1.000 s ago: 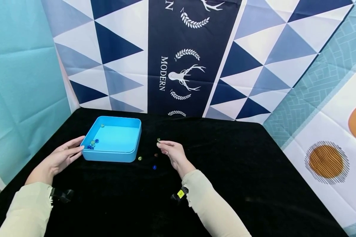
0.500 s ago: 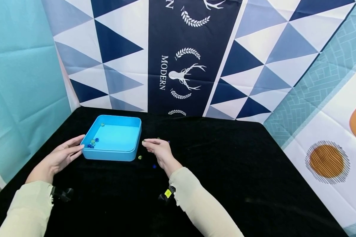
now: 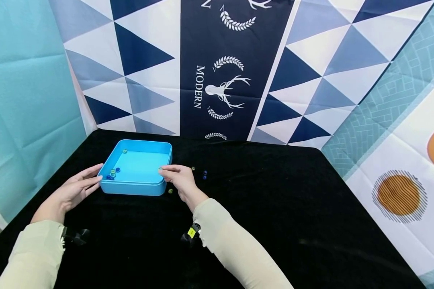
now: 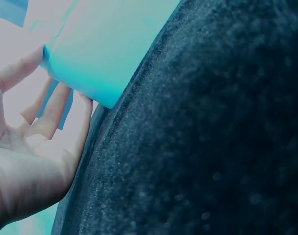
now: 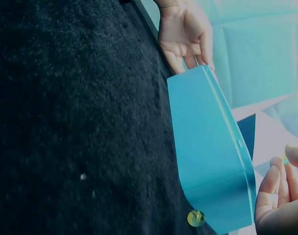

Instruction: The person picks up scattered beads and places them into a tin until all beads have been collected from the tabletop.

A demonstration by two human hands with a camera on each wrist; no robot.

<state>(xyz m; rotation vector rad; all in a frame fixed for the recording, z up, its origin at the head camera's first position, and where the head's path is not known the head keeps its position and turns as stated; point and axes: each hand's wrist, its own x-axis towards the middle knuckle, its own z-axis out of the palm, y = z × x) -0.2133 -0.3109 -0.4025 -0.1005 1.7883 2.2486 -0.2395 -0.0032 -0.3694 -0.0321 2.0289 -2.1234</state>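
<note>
Two hands are working at a blue tray (image 3: 135, 188) in the head view. The left hand (image 3: 72, 192) is resting with straight, relaxed fingers against the tray's wall at nine o'clock, holding nothing. The right hand (image 3: 179, 180) is reaching over the tray's rim at three o'clock, thumb and forefinger pinched narrowly on what is probably a marble (image 3: 160, 170), too small to make out. Several marbles are lying inside the tray's near-left corner (image 3: 113, 174), and one more at its far-left corner (image 3: 124, 151). On the black cloth (image 3: 275, 208), a yellow-green marble (image 3: 170, 191) is sitting just beside the tray's corner at five o'clock, with two blue marbles (image 3: 204, 174) lying at three o'clock from the right hand.

In the left wrist view, the left hand (image 4: 31, 147) is spreading its fingers against the tray's corner (image 4: 97, 54).

In the right wrist view, the right hand's fingertips (image 5: 296, 155) are pinching a small yellowish marble (image 5: 284, 159) above the tray (image 5: 212, 161); the yellow-green marble (image 5: 195, 218) is lying on the cloth at six o'clock of the tray, and the left hand (image 5: 186, 34) is touching it at twelve.
</note>
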